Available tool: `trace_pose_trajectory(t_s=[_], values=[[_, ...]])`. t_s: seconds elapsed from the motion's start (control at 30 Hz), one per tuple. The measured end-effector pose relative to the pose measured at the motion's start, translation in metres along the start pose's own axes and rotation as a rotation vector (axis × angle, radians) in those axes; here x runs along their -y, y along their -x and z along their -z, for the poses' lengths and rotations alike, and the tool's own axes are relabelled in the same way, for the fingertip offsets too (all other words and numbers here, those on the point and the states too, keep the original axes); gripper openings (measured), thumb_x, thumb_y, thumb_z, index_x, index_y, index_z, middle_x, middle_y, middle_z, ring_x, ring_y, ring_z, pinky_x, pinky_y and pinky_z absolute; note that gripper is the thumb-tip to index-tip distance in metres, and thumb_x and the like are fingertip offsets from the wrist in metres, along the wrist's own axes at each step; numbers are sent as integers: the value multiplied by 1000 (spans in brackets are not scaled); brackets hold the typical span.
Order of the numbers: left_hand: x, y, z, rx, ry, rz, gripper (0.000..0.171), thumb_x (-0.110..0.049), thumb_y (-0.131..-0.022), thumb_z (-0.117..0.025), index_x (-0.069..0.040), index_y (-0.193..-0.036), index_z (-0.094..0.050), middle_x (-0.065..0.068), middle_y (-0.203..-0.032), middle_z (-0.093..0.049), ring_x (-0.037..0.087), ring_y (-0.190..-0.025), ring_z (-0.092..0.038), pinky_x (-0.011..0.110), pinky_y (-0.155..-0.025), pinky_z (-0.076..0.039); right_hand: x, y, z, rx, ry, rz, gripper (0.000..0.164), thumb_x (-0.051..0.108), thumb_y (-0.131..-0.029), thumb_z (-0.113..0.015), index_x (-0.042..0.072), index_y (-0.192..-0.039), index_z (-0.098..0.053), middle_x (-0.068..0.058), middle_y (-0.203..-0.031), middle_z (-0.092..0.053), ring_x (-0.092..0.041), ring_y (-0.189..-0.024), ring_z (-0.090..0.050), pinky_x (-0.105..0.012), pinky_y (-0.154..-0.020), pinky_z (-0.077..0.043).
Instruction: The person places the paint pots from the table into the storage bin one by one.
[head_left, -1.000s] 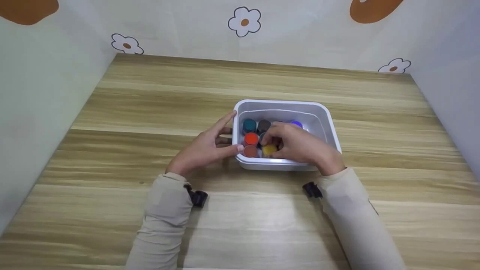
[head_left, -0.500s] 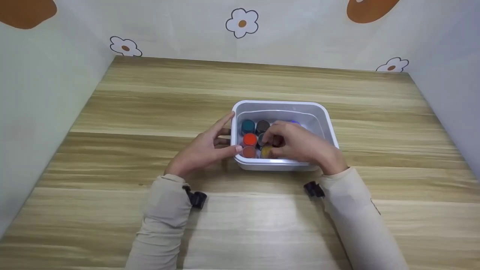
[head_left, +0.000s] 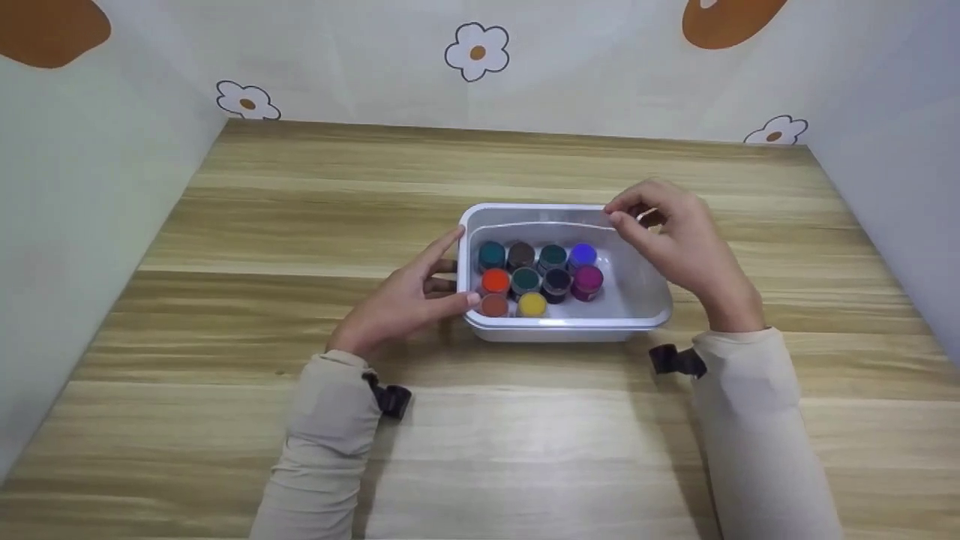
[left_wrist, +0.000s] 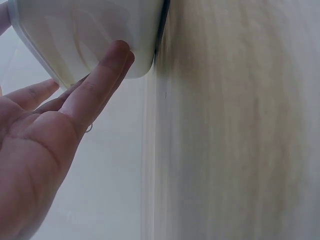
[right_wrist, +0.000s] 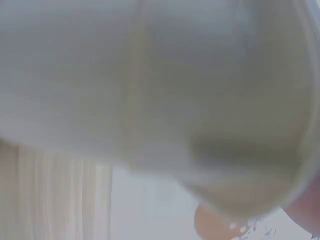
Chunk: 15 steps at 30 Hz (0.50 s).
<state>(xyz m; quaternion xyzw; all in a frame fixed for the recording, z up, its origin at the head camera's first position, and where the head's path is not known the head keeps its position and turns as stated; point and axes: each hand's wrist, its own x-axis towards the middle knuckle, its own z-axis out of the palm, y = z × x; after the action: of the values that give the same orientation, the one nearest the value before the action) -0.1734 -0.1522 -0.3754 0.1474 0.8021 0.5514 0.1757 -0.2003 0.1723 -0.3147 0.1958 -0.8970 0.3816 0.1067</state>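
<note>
Several small paint jars stand in a white plastic tub (head_left: 566, 323). The back row has a teal jar (head_left: 491, 255), a brown jar (head_left: 521, 256), a dark green jar (head_left: 553, 257) and a violet jar (head_left: 583, 257). A red-orange jar (head_left: 495, 282) and a magenta jar (head_left: 587, 282) end the middle row; a yellow jar (head_left: 532, 304) is in front. My left hand (head_left: 405, 304) rests on the tub's left side, thumb at the rim, straight fingers (left_wrist: 95, 90) against the wall. My right hand (head_left: 682, 240) is over the back right rim, fingers loosely bent, nothing visible in them.
The tub stands on a wood-grain table (head_left: 300, 202). Pale walls rise at the left, right and back; the back wall (head_left: 360, 60) has printed flowers. The tub's wall fills much of the blurred right wrist view.
My right hand has lifted out of the tub and moved to its back right corner, uncovering the jars it hid. My left hand has kept its place on the tub.
</note>
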Motion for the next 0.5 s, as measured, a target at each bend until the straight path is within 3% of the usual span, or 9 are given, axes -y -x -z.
trace_pose_trajectory(t_s=[0.17,0.3,0.4,0.5], values=[[2,-1,0,3,36,-2,93,-35,-86,-77,-34,-159,-18,12,-142,-50,27,-127,-55,42,-110,-42,-15,1,7,-173,-21,-47,15,10,-95,-65,0,-102,-72,-1,-97,-64,-8,-87,-58,-16,-75,-48],[2,-2,1,0,61,-13,95,-33,-87,-77,-31,-159,-16,14,-143,-50,29,-128,-55,44,-110,-42,-28,3,10,-246,-20,-87,16,10,-94,-65,0,-103,-73,2,-99,-62,-6,-87,-58,-16,-73,-48],[1,-2,5,-42,58,-19,91,-33,-89,-74,-27,-160,-16,13,-145,-49,28,-130,-53,44,-110,-42,-36,3,10,-266,4,-107,17,10,-94,-64,-1,-104,-72,0,-101,-62,-5,-87,-58,-15,-72,-48],[-2,-3,10,-129,8,-20,84,-36,-93,-69,-25,-159,-18,12,-146,-48,27,-132,-52,42,-110,-43,-42,4,7,-262,29,-127,19,11,-94,-62,-2,-104,-71,-6,-104,-63,-6,-88,-58,-15,-73,-48]])
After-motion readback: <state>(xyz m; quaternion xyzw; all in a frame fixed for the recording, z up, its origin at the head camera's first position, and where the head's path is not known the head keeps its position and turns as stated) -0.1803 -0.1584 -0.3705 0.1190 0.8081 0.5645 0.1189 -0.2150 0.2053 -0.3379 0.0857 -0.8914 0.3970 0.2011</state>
